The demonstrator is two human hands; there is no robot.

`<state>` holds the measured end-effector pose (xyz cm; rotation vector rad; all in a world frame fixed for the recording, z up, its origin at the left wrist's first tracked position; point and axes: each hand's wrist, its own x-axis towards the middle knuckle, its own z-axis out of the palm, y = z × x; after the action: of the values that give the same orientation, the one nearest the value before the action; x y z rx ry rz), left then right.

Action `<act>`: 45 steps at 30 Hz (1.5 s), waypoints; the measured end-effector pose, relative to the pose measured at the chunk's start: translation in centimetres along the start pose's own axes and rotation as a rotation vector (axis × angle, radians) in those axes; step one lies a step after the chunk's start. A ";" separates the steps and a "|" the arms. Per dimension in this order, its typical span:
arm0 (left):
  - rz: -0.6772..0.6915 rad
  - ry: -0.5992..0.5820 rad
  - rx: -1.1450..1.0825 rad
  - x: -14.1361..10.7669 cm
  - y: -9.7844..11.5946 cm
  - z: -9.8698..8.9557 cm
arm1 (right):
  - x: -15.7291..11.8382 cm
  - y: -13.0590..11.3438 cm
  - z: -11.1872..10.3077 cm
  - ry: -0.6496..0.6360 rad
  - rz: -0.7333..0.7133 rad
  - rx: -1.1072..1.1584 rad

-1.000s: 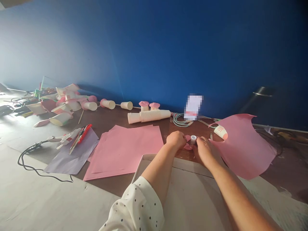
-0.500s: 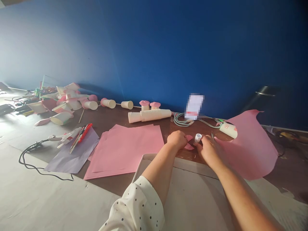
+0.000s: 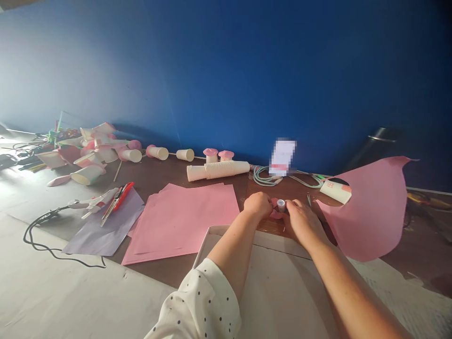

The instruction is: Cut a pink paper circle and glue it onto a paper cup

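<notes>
My left hand [image 3: 259, 205] has its fingers closed on the left edge of a small pink paper piece [image 3: 277, 214] lying on the dark table. My right hand [image 3: 301, 217] pinches a small white cylinder [image 3: 281, 204], which stands over the pink piece, between my two hands. The cylinder's lower end is hard to make out. Right of my right hand a large curved pink sheet [image 3: 370, 214] rises from the table, beside a white paper cup with pink patches [image 3: 335, 190].
Stacked pink sheets [image 3: 187, 219] lie left of my arms. Beyond them are a red cutter [image 3: 123, 197] and a glue gun [image 3: 93, 203] on grey paper [image 3: 106, 233]. Nested cups [image 3: 222, 170], a coiled cable [image 3: 263, 176] and pink-topped cups [image 3: 211, 155] line the blue wall [image 3: 226, 70].
My right hand has moved left with the white cylinder, bringing it over the pink piece. The large pink sheet at the right has shifted and its far corner now reaches further right.
</notes>
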<state>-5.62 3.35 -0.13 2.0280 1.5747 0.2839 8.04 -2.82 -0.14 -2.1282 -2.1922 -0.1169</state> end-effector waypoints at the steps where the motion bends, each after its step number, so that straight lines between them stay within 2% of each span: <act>1: -0.001 -0.003 -0.002 0.0 0.0 0.0 | -0.1 0.0 -0.1 -0.003 0.005 -0.006; 7: 0.019 -0.010 -0.023 -0.1 0.0 -0.2 | -0.2 0.5 0.1 0.014 0.008 -0.030; 13: 0.013 -0.059 -0.006 -0.4 0.3 -0.8 | 0.4 1.3 0.9 0.223 0.120 0.237; 15: 0.012 -0.053 -0.015 -0.4 0.3 -0.7 | 0.6 1.3 1.2 0.198 0.117 0.322; 18: -0.002 -0.022 -0.029 -0.4 0.3 -0.5 | 0.8 1.2 1.8 0.190 0.032 0.395; 22: -0.014 -0.023 -0.029 -0.5 0.4 -0.5 | 0.8 1.0 2.2 0.200 -0.102 0.443; 25: -0.022 -0.036 -0.034 -0.6 0.5 -0.7 | 0.8 0.9 2.0 0.171 -0.144 0.448; 31: -0.017 -0.034 -0.037 -0.5 0.5 -0.7 | 0.5 0.3 1.0 0.161 -0.151 0.278; 36: -0.002 -0.031 -0.018 -0.4 0.2 -0.5 | 0.3 0.2 0.7 0.132 -0.060 0.102; 41: 0.013 -0.014 -0.040 -0.4 0.2 -0.5 | 0.4 0.9 1.1 0.184 0.041 0.230; 45: 0.008 -0.012 -0.038 -0.5 0.3 -0.6 | 0.4 0.8 1.2 0.193 -0.018 0.319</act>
<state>-5.81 3.00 0.56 2.0032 1.5432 0.3022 8.80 -2.24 -1.29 -1.8436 -1.9703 0.0244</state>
